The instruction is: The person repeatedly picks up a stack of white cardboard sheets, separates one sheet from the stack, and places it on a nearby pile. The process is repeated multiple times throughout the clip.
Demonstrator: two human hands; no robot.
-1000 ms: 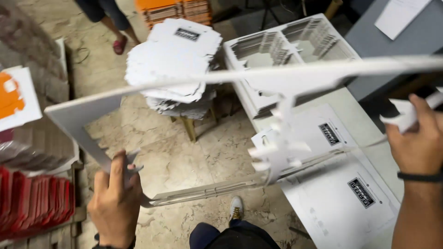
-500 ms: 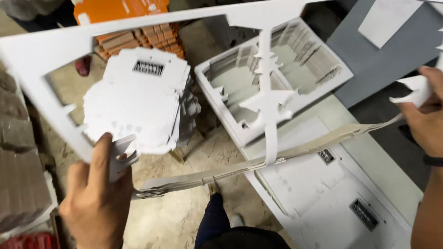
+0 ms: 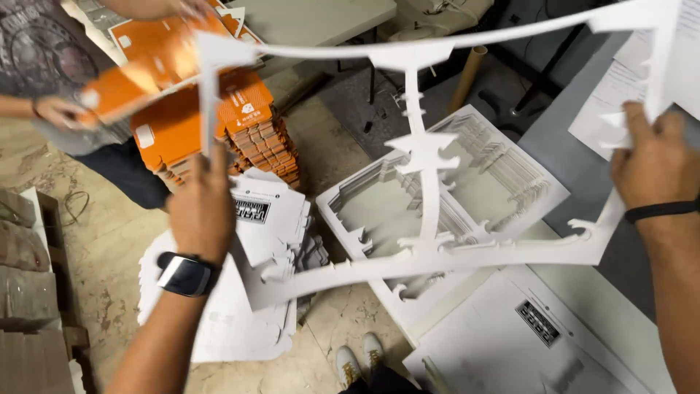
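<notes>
I hold up a large white cardboard waste frame [image 3: 426, 157], the leftover skeleton of a die-cut sheet with empty openings. My left hand [image 3: 203, 208], a smartwatch on its wrist, grips the frame's left edge. My right hand [image 3: 652, 157], wearing a black wristband, grips the right edge. Below the frame lies a stack of similar white cut-out frames [image 3: 503, 171]. White die-cut carton blanks [image 3: 270, 219] are piled under my left hand.
Another person [image 3: 51, 80] at the upper left handles an orange carton blank [image 3: 157, 62] over a stack of orange blanks [image 3: 251, 138]. Printed white sheets [image 3: 525, 335] lie on a table at lower right. A grey surface [image 3: 576, 168] sits right. My shoes [image 3: 361, 357] stand on the concrete floor.
I have lifted and tilted the frame higher and more upright. My left hand rose along its left edge. The view swung so the orange stack and the other person are now visible.
</notes>
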